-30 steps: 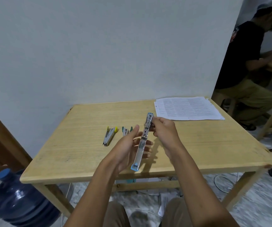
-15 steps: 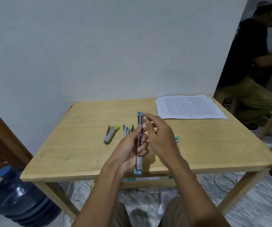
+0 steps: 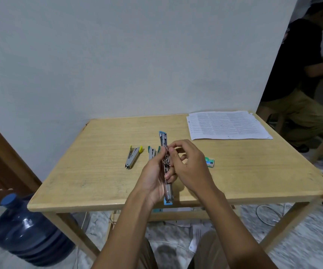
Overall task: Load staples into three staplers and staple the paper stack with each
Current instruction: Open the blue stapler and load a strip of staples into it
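My left hand grips a blue stapler that is swung fully open into one long strip, pointing away from me above the table's front half. Over the strip's middle, my right hand pinches something small with thumb and forefinger; what it is cannot be made out. A yellow stapler lies shut on the table to the left. Beside it a green stapler is partly hidden behind my left hand. A small green staple box lies just right of my right hand. The paper stack rests at the far right corner.
The wooden table stands against a white wall. A large blue water bottle sits on the floor at the left. A seated person is at another table on the right. Papers and a cable lie on the floor underneath.
The open stapler turned from a slant to nearly straight away from me. My right hand slid from its far tip down to its middle, uncovering the staple box.
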{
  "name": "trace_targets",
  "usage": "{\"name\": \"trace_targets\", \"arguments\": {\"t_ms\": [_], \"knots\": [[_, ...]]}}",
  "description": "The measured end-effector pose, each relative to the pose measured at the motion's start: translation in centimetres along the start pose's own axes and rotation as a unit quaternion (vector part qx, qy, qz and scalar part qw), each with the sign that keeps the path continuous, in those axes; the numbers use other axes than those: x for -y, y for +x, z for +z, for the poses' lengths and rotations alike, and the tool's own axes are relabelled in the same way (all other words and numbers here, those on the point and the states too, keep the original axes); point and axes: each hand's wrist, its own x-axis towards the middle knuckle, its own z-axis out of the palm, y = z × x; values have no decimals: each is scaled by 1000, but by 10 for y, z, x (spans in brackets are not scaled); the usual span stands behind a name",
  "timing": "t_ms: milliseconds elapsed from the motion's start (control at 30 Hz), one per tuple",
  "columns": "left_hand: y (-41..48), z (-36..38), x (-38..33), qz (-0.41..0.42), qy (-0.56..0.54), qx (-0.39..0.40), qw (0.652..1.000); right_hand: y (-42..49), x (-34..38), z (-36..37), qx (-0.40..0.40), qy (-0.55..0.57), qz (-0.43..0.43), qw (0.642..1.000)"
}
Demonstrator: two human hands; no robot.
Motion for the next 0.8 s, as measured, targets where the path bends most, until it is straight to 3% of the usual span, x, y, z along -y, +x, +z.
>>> {"name": "trace_targets", "arguments": {"t_ms": [267,433,633,700,800], "knots": [[0,-5,-3,-7,-29,-18,999,-14,-5,1,-32,8,-88,996],[0,-4,-3,-6,-49,-29,998,-11,-7,-2,0,25,-60,998],[7,-8,-12,9,-85,-60,995,-22,-10,4,16,23,-117,993],[8,-10,-10,9,-74,-57,996,-23,-7,5,12,58,-83,995],[7,-12,-7,14,-6,-55,998,-15,1,11,-35,208,120,970]]}}
